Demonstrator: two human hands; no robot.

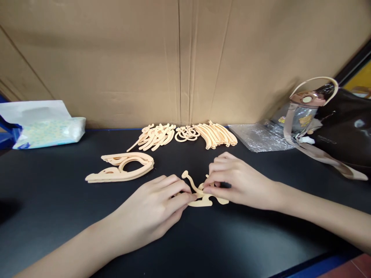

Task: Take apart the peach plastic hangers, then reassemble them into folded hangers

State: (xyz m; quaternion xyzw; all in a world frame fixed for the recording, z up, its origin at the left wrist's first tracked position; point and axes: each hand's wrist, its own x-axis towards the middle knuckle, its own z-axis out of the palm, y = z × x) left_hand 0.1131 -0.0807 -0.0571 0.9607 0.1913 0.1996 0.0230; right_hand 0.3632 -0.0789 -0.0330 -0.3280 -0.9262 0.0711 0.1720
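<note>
Low over the black table, my left hand (166, 202) pinches the left side of a beige plastic folding hanger (204, 201). From the right, my right hand (236, 178) has its thumb and fingers closed on the upper part of the same hanger. A curved piece with a round end (187, 177) sticks up from it between the two hands. My fingers cover much of the middle. Left of it, a small stack of folded hangers (136, 179) lies flat on the table.
Along the cardboard wall (116, 69) lie a pile of loose beige arms (158, 137), several ring-shaped hooks (187, 134) and a row of curved arms (216, 135). A tissue pack (52, 127) sits left. On the right are clear plastic (257, 136), a strapped bottle (303, 114) and a dark bag (344, 131).
</note>
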